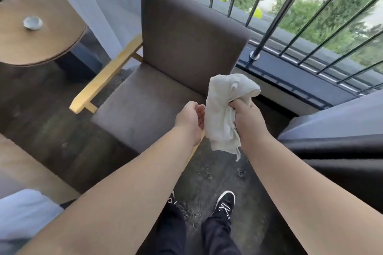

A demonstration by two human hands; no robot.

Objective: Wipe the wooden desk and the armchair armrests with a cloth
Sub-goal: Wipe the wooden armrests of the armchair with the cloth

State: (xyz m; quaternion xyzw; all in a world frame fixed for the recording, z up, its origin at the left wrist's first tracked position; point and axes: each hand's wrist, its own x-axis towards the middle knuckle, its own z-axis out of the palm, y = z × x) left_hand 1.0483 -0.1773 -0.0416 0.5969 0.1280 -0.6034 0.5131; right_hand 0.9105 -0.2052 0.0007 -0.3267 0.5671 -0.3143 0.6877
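The right hand [246, 116] grips the bunched cloth [223, 109] mid-frame; the left hand [191, 118] lies open beside it. Its dangling folds could slip while wiping.

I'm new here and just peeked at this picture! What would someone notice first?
The white cloth bunched in the right hand in the middle jumps out first, with the left hand open beside it. Behind them stands a grey armchair with a pale wooden armrest, next to the window railing.
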